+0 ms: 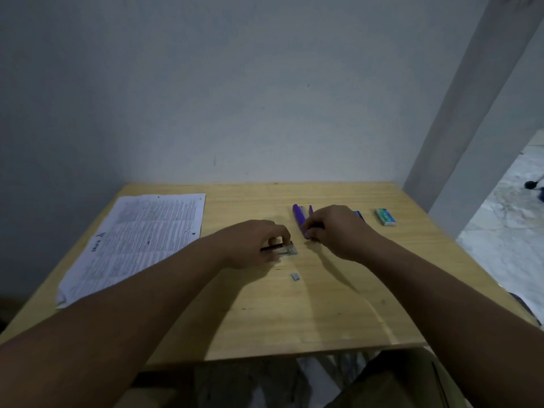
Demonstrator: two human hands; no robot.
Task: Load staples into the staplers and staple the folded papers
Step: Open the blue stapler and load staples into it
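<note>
My left hand (255,242) rests on the wooden table (323,313) and grips a small black and silver stapler (285,249), whose metal front end pokes out to the right of my fingers. My right hand (332,228) is closed over the near end of a purple stapler (299,214) that lies behind and to the right. A short loose strip of staples (295,277) lies on the table in front of both hands. A stack of printed papers (138,240) lies flat at the left of the table.
A small green and white staple box (385,216) sits at the back right. A dark blue object (359,214) peeks out behind my right hand. A wall stands right behind the table, and the table's right edge drops to a light floor.
</note>
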